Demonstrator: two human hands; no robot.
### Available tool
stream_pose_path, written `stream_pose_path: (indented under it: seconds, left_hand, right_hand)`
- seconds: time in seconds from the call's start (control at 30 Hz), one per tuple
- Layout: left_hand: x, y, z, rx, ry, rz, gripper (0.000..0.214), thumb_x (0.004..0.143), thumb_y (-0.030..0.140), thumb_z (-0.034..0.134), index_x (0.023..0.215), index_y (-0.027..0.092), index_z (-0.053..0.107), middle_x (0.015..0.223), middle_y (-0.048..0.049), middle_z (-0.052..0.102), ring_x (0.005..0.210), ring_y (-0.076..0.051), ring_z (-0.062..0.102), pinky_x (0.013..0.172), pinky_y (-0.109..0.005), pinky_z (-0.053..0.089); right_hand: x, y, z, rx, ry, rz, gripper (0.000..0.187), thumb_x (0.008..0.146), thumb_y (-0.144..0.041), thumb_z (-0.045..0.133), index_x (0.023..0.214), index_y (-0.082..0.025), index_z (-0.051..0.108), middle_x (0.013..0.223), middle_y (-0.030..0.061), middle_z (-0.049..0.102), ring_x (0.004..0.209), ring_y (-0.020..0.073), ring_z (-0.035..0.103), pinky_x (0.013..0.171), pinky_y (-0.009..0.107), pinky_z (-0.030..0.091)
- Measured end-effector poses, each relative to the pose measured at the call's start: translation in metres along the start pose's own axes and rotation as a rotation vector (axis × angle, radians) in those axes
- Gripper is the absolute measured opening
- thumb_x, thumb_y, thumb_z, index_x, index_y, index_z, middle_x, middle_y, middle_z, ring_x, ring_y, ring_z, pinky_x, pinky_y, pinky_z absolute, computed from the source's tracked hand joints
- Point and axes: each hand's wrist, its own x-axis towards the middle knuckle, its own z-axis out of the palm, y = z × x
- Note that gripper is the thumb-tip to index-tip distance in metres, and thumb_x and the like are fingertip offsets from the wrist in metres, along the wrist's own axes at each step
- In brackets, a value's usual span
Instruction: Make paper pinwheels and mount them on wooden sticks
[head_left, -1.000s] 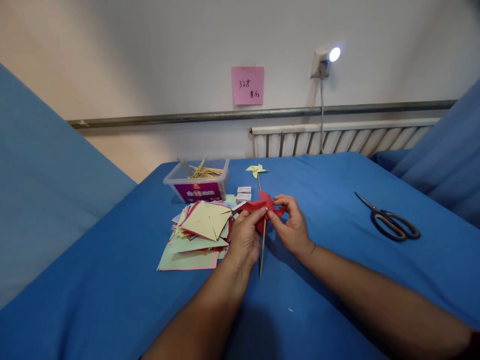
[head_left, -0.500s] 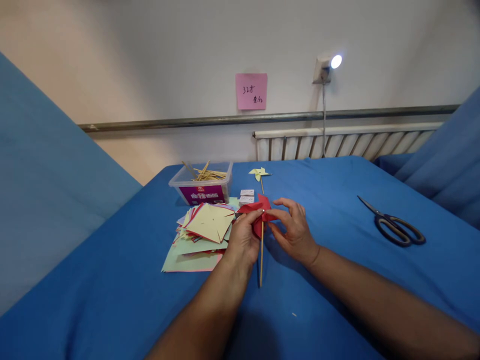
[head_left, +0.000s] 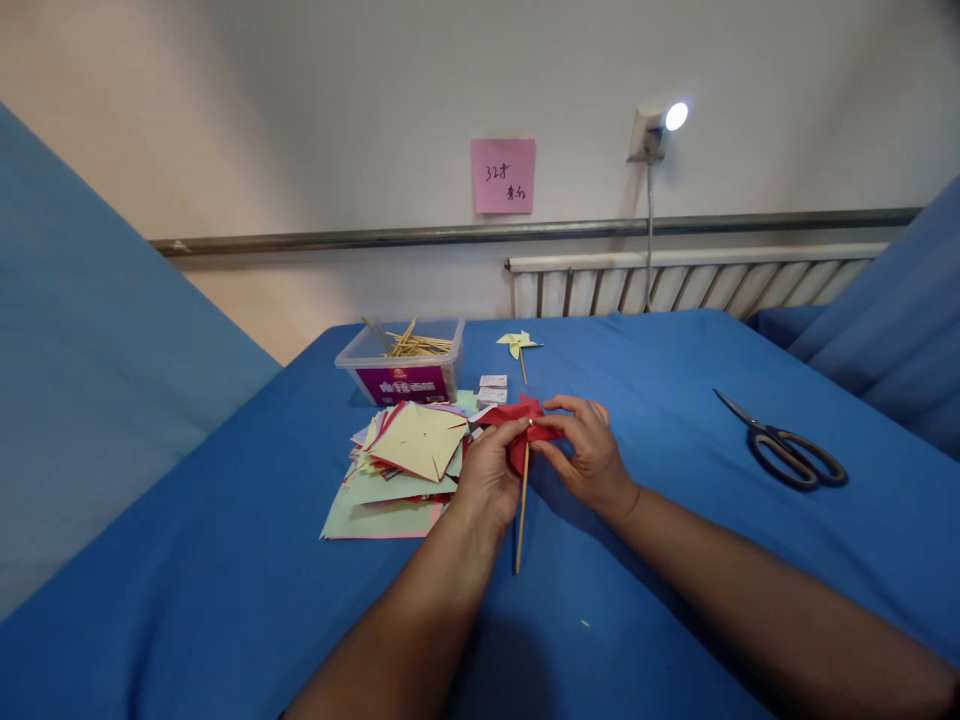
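Observation:
A red paper pinwheel (head_left: pixel 517 459) on a thin wooden stick (head_left: pixel 523 510) is between my two hands over the blue cloth. My left hand (head_left: pixel 491 475) is closed on it, thumb pressed near the pinwheel's centre, where a small pale spot shows. From the right, my right hand (head_left: pixel 589 455) pinches the pinwheel's right side between thumb and fingers. The stick slants down toward me below the paper. Part of the pinwheel is hidden behind my fingers.
Left of my hands lies a pile of slit paper squares (head_left: pixel 420 440). Behind it stands a plastic box (head_left: pixel 401 384) of sticks. Small white boxes (head_left: pixel 493 390) and a finished yellow pinwheel (head_left: pixel 517 344) are further back. Scissors (head_left: pixel 787 445) lie at right on the blue cloth (head_left: pixel 660 640).
My right hand's fingers have closed in on the red pinwheel, and its upper blade is now folded lower. The stick's lower end has swung slightly left.

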Motion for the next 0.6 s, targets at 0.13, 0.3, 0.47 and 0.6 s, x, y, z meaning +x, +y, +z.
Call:
stream_pose_path:
  seconds: [0.13, 0.3, 0.47, 0.6]
  left_hand:
    - [-0.0003, -0.0001, 0.0013, 0.010, -0.014, -0.012, 0.016, 0.064, 0.002, 0.070, 0.078, 0.010, 0.070, 0.071, -0.0056, 0.072, 0.056, -0.011, 0.063, 0.056, -0.019, 0.050]
    - [-0.0028, 0.0014, 0.0032, 0.012, -0.025, -0.053, 0.013, 0.067, 0.002, 0.068, 0.077, 0.010, 0.070, 0.069, -0.0053, 0.071, 0.054, -0.011, 0.062, 0.054, -0.019, 0.049]
    - [-0.0028, -0.0001, 0.0022, 0.012, -0.044, -0.073, 0.011, 0.067, 0.003, 0.067, 0.075, 0.010, 0.069, 0.068, -0.0054, 0.070, 0.054, -0.010, 0.062, 0.053, -0.018, 0.049]
    - [-0.0032, -0.0010, 0.0024, 0.022, -0.053, -0.084, 0.012, 0.068, 0.003, 0.067, 0.078, 0.010, 0.070, 0.069, -0.0056, 0.071, 0.054, -0.011, 0.062, 0.053, -0.019, 0.049]
  right_hand:
    - [0.0004, 0.0028, -0.0014, -0.044, 0.004, -0.062, 0.018, 0.089, -0.034, 0.060, 0.105, -0.027, 0.063, 0.113, 0.0069, 0.063, 0.106, 0.0236, 0.057, 0.094, 0.045, 0.037]
    - [0.0010, 0.0043, -0.0042, -0.059, 0.005, -0.062, 0.024, 0.087, -0.038, 0.063, 0.109, -0.028, 0.062, 0.114, 0.0065, 0.064, 0.107, 0.0247, 0.057, 0.094, 0.045, 0.037]
    - [0.0005, 0.0045, -0.0052, -0.041, -0.023, -0.086, 0.019, 0.087, -0.035, 0.062, 0.105, -0.029, 0.063, 0.114, 0.0052, 0.064, 0.108, 0.0242, 0.057, 0.096, 0.046, 0.036]
    - [0.0007, 0.0031, -0.0064, -0.037, -0.003, -0.072, 0.021, 0.087, -0.034, 0.063, 0.107, -0.029, 0.060, 0.112, 0.0055, 0.064, 0.107, 0.0238, 0.058, 0.095, 0.046, 0.038]
